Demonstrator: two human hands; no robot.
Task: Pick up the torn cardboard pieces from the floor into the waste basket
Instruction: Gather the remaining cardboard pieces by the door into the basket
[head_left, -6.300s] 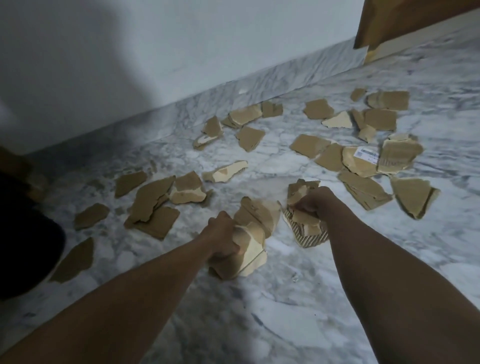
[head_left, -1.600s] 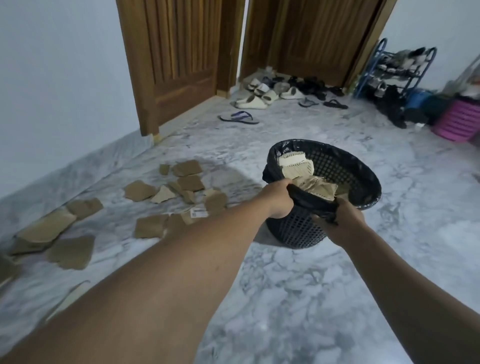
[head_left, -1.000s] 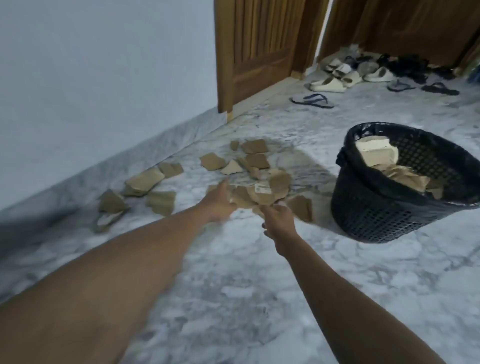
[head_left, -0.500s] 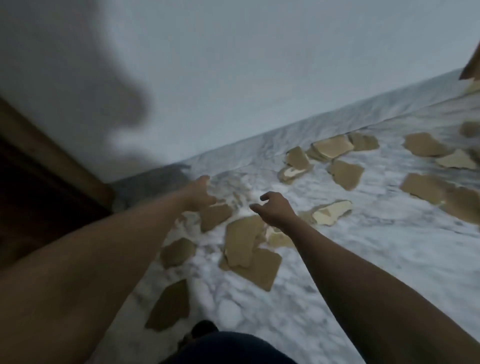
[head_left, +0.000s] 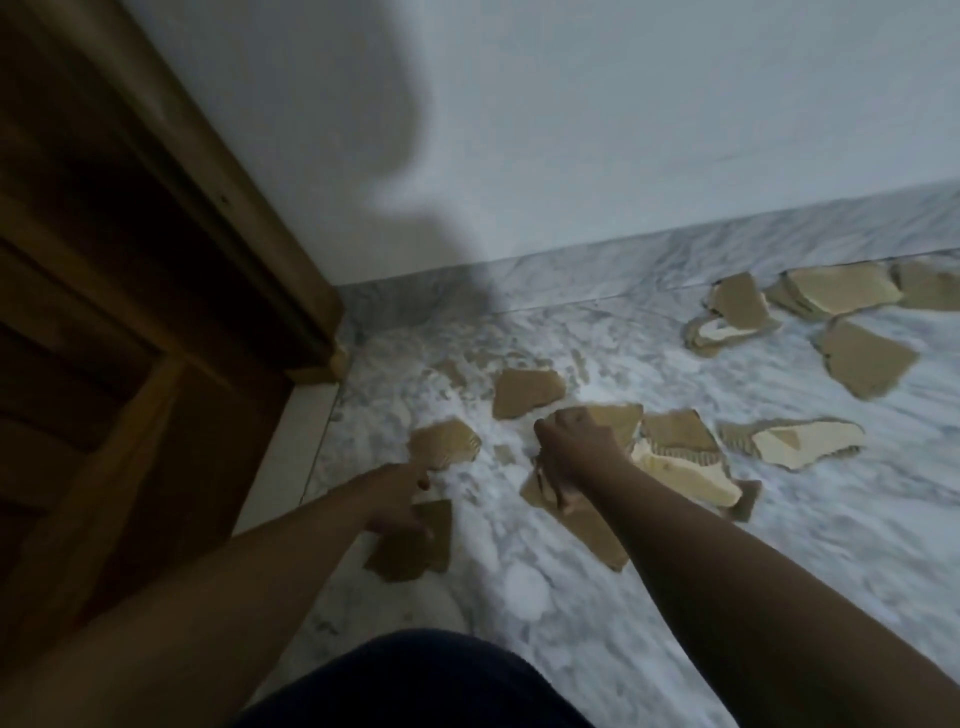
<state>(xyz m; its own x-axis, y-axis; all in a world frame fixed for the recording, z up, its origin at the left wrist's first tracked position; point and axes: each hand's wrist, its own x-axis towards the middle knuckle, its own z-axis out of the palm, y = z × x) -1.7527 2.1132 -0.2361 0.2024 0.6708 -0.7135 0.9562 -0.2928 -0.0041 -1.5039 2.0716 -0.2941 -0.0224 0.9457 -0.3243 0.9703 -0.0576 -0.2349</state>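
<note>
Half a second ago both hands hung open in mid-air; now they are down among the torn brown cardboard pieces (head_left: 527, 397) on the grey-veined marble floor (head_left: 805, 519). The right hand (head_left: 576, 454) curls its fingers round a long brown cardboard strip (head_left: 589, 532). The left hand (head_left: 397, 506) touches a small dark cardboard scrap (head_left: 415, 553), but blur hides whether it grips.
</note>
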